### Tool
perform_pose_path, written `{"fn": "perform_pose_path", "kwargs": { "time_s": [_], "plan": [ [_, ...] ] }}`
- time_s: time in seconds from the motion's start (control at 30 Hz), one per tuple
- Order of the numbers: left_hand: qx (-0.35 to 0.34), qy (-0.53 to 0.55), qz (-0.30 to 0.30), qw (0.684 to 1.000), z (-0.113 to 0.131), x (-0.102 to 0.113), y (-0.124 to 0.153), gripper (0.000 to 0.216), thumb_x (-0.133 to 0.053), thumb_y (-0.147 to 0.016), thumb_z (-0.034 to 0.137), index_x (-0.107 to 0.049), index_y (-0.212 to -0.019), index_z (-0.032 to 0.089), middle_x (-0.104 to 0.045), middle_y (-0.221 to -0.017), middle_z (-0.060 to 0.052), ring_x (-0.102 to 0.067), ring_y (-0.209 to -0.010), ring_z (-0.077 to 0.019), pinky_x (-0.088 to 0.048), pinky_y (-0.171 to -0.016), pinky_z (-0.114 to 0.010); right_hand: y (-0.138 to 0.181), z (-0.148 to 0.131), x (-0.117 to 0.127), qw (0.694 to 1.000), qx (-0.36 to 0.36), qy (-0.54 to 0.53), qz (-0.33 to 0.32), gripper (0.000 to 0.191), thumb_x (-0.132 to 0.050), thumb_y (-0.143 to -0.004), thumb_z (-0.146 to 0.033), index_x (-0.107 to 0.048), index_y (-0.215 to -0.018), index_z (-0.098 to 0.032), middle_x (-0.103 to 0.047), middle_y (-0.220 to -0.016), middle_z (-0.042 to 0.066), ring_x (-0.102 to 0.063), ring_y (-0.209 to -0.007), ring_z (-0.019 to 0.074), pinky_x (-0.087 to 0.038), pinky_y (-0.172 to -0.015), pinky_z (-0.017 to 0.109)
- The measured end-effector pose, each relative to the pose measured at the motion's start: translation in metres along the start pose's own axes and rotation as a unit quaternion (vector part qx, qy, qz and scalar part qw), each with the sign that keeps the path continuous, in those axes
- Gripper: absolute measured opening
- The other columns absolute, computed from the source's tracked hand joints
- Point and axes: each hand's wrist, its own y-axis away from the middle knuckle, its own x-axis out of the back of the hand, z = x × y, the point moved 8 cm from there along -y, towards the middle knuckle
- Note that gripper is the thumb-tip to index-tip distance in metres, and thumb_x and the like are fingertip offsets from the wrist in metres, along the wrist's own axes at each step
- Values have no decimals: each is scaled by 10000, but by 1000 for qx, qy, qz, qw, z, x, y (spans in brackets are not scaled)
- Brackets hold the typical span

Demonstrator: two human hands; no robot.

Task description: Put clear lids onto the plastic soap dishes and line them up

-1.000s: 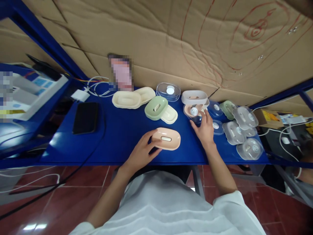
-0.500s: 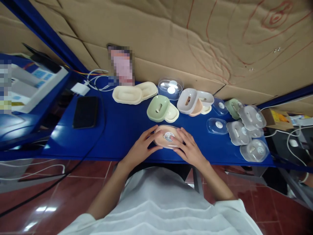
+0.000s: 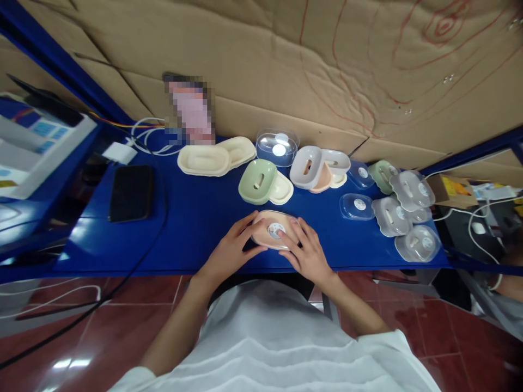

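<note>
Now my left hand (image 3: 231,253) cups the peach dish (image 3: 259,237), just in front of the green dish (image 3: 257,181), and my right hand (image 3: 307,255) lies spread on its clear lid (image 3: 276,228). Lid looks seated; dishes beside the green one lie uncovered.

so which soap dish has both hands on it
The peach oval plastic soap dish nearest the blue table's front edge, topped by a white sticker; left hand and right hand hold it, the rest lie untouched farther back.
</note>
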Motion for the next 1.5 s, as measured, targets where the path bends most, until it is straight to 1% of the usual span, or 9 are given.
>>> {"fn": "perform_pose_path", "kwargs": {
  "time_s": [0.27,0.47,0.57,0.7,0.8,0.9,1.1,1.3,1.5],
  "plan": [
    [7,-9,-11,1000,2,8,7,607,-749,-973,525,-558,-1512,317,-552,-1581,-104,-563,-1480,-321,-505,-1236,-520,17,29,5,997,-30,-41,-58,720,-594,-1075,-496,-330,-1717,-304,-343,-1769,147,-302,-1653,351,-407,-1271,599],
    [-1,23,19,1000,7,13,18,529,-802,-937,461,-545,-1351,257,-446,-1675,-153,-490,-1550,-338,-508,-1225,-556,70,146,44,920,-361,127,89,659,-429,-1120,-536,-419,-1663,-161,-459,-1658,284,-391,-1574,457,-366,-1177,764],
    [7,38,-2,999,7,7,22,522,-811,-926,415,-525,-1332,254,-489,-1656,-141,-538,-1519,-313,-547,-1189,-513,64,132,34,942,-324,82,26,589,-422,-1131,-498,-478,-1628,-187,-506,-1641,246,-447,-1544,424,-419,-1167,695],
    [20,50,-21,998,9,0,25,522,-831,-910,393,-537,-1319,254,-500,-1643,-139,-532,-1524,-311,-546,-1191,-506,39,67,27,980,-181,-76,-36,599,-420,-1142,-484,-361,-1692,-254,-426,-1719,175,-436,-1580,321,-422,-1230,594],
    [15,69,-49,996,16,-9,27,523,-836,-910,377,-538,-1322,254,-475,-1657,-151,-529,-1526,-320,-559,-1179,-514,32,19,24,985,-68,-144,-72,776,-595,-1049,-623,-362,-1695,-263,-344,-1760,181,-322,-1644,351,-418,-1260,590],
    [-11,86,-66,994,31,-18,25,531,-819,-932,345,-521,-1364,260,-474,-1652,-171,-516,-1537,-330,-542,-1197,-537,40,2,21,987,-33,-136,-82,658,-686,-1038,-474,-465,-1643,-337,-378,-1747,136,-335,-1637,355,-465,-1245,572],
    [-98,61,-92,989,67,-25,5,851,-799,-959,404,-314,-1653,308,-283,-1778,-199,-320,-1650,-364,-444,-1274,-581,87,37,43,988,-100,-116,5,647,-715,-1022,-346,-486,-1628,-357,-488,-1666,128,-496,-1535,361,-534,-1190,590],
    [-121,-76,-75,987,72,-35,-32,780,-625,-1065,459,-247,-1730,307,-325,-1781,-130,-267,-1669,-357,-261,-1347,-643,134,123,68,946,-307,40,99,653,-665,-1030,-504,-492,-1621,-288,-479,-1665,205,-543,-1480,426,-519,-1131,677],
    [-123,-154,-60,979,67,-39,-33,555,-595,-1081,405,-514,-1604,239,-596,-1581,-144,-519,-1513,-363,-303,-1324,-645,66,148,75,937,-306,130,110,615,-507,-1100,-494,-449,-1644,-215,-413,-1713,216,-318,-1616,453,-341,-1206,752]
  ]
}}
